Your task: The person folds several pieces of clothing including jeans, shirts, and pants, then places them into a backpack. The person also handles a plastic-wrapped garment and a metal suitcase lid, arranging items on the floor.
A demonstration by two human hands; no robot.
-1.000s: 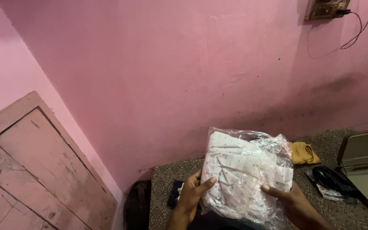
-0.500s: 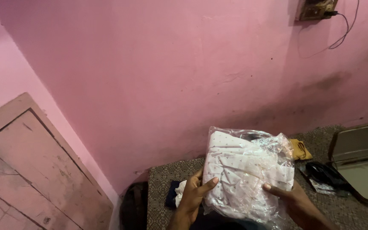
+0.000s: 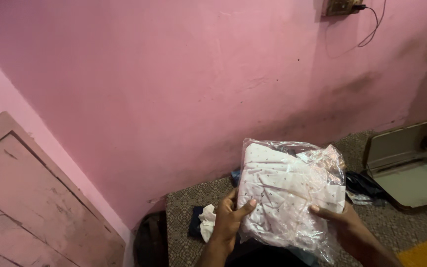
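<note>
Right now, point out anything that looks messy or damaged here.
The folded white shirt sits in a crumpled clear bag, held by the left hand and right hand. A case lies open, clothes are strewn beside it, and the wall is stained dark.

Around the open metal case (image 3: 406, 168) on the speckled mat (image 3: 184, 217)

I see dark clothing (image 3: 362, 184) bunched just left of the case, a crumpled white cloth (image 3: 206, 222) well to its left, and a wall socket (image 3: 341, 7) with a cable high above it.
</note>
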